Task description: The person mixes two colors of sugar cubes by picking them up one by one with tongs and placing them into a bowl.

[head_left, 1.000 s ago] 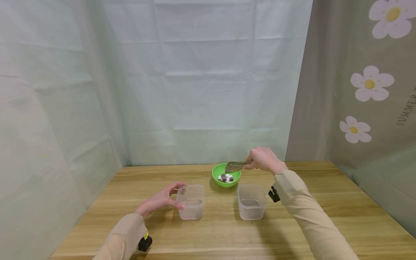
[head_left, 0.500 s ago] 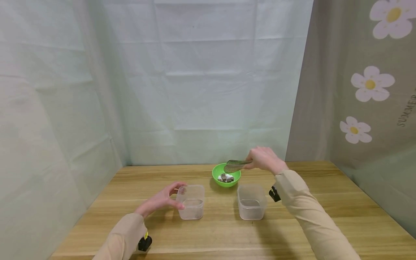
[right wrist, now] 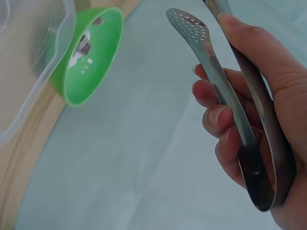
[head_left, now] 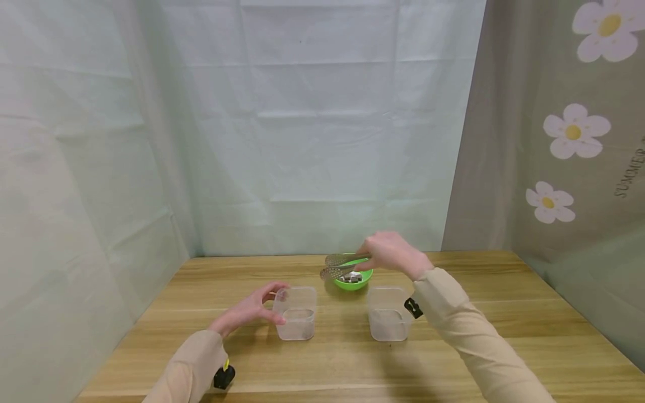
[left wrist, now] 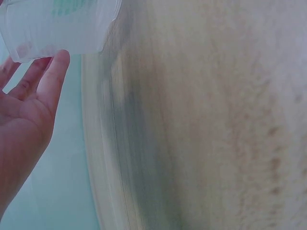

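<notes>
My right hand (head_left: 392, 253) grips metal tongs (right wrist: 230, 98) with perforated ends. Their arms stand apart, and nothing shows between them. In the head view the tongs' ends overlap the left side of a green bowl (head_left: 367, 277). Small white and brown pieces (head_left: 351, 277) lie inside that bowl. My left hand (head_left: 254, 308) holds a clear plastic container (head_left: 296, 330) by its left side, thumb near and fingers at the far corner. In the left wrist view, fingertips (left wrist: 61, 57) touch the container's wall.
A second clear plastic container (head_left: 389, 331) stands to the right, in front of the bowl and below my right forearm. The wooden table (head_left: 332, 369) ends at pale curtains (head_left: 322, 157) behind and at both sides.
My right hand has moved left and slightly nearer, carrying the tongs toward the bowl's left side. The tongs' arms have spread apart. My left hand and both containers stay put.
</notes>
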Tool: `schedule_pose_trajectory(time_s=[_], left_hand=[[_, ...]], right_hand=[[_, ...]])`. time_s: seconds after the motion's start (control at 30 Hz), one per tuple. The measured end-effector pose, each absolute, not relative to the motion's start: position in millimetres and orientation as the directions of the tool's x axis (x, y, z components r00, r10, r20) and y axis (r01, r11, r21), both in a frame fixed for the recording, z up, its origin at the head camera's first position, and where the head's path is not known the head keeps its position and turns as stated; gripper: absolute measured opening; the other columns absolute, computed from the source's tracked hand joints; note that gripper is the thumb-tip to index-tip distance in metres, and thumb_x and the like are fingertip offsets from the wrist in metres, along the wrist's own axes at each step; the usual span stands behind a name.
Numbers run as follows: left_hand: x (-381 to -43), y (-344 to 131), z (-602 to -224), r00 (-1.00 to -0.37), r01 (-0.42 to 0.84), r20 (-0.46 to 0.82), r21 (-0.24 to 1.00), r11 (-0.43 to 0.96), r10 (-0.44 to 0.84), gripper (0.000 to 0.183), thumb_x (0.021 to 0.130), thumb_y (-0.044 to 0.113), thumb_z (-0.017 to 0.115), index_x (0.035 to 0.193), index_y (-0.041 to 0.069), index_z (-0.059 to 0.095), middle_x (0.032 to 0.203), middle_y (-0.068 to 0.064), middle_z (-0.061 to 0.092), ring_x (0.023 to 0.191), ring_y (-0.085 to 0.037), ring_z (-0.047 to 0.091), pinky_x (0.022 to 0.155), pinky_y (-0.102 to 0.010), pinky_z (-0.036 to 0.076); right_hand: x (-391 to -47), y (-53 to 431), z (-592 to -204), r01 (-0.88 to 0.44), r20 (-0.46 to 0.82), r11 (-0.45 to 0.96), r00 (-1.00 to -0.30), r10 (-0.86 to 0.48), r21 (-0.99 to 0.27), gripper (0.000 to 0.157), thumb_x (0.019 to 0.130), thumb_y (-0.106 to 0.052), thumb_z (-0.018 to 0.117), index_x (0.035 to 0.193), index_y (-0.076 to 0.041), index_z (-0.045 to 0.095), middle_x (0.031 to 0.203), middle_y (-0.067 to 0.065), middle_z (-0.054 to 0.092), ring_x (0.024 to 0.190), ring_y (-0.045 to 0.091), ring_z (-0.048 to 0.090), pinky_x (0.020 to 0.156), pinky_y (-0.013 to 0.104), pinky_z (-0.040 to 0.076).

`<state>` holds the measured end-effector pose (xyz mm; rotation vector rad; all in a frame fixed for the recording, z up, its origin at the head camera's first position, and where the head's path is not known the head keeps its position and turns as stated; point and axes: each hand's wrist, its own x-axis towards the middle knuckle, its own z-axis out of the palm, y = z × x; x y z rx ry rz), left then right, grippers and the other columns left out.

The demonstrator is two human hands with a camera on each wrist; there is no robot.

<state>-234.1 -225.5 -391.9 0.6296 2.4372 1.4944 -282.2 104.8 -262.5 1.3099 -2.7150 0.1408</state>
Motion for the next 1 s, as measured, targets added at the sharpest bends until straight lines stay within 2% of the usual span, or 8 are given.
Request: schedule_pose_trajectory(time_s=[0.17, 0.43, 0.63, 0.77, 1.0], left_hand=[[-235.0, -225.9, -393.4, -0.886, 0.245, 0.040, 0.886, 0.394, 0.462, 0.075, 0.071, 0.013, 0.076, 0.133, 0.001, 0.036, 0.127, -0.018, 0.041, 0.115, -0.034, 0.036, 0.088, -0.050, 0.034], [-236.2, -227.1, -394.7, -0.884, 0.256, 0.045, 0.879, 0.401, 0.465, 0.078, 0.070, 0.017, 0.076, 0.133, -0.001, 0.034, 0.127, -0.019, 0.040, 0.115, -0.035, 0.036, 0.089, -0.051, 0.033], [-235.9, -227.4, -394.6, -0.877, 0.257, 0.053, 0.891, 0.374, 0.477, 0.078, 0.070, 0.016, 0.077, 0.133, -0.001, 0.034, 0.126, -0.019, 0.041, 0.113, -0.034, 0.038, 0.087, -0.047, 0.035], [-235.0, -227.3, -393.8, -0.877, 0.256, 0.053, 0.893, 0.369, 0.478, 0.078, 0.070, 0.016, 0.077, 0.134, 0.001, 0.034, 0.126, -0.017, 0.041, 0.113, -0.034, 0.038, 0.087, -0.047, 0.036], [-236.6, -228.7, -395.5, -0.877, 0.255, 0.050, 0.892, 0.374, 0.477, 0.077, 0.071, 0.016, 0.076, 0.134, 0.000, 0.033, 0.127, -0.018, 0.040, 0.114, -0.035, 0.037, 0.087, -0.048, 0.035]], right_hand=[[-274.1, 92.5, -259.0, -0.810, 0.143, 0.586, -0.580, -0.802, -0.002, 0.019, 0.075, -0.039, 0.071, 0.070, -0.020, 0.068, 0.054, -0.016, 0.049, 0.047, 0.003, 0.033, 0.044, 0.021, 0.034], [-263.0, 69.3, -257.4, -0.841, 0.077, 0.539, -0.535, -0.842, 0.052, 0.022, 0.075, -0.043, 0.068, 0.076, -0.021, 0.071, 0.058, -0.018, 0.050, 0.046, 0.002, 0.040, 0.046, 0.021, 0.037], [-255.0, 51.2, -255.5, -0.824, 0.008, 0.560, -0.562, -0.827, 0.087, 0.023, 0.074, -0.045, 0.068, 0.073, -0.022, 0.069, 0.051, -0.014, 0.046, 0.045, 0.003, 0.032, 0.042, 0.019, 0.030], [-250.6, 40.0, -252.6, -0.807, -0.021, 0.583, -0.587, -0.809, 0.092, 0.023, 0.073, -0.043, 0.070, 0.069, -0.021, 0.069, 0.051, -0.013, 0.046, 0.047, 0.005, 0.032, 0.044, 0.020, 0.030], [-248.7, 20.1, -252.6, -0.789, -0.072, 0.588, -0.606, -0.792, 0.176, 0.033, 0.072, -0.040, 0.073, 0.055, -0.018, 0.055, 0.050, -0.012, 0.040, 0.049, 0.005, 0.029, 0.046, 0.019, 0.027]])
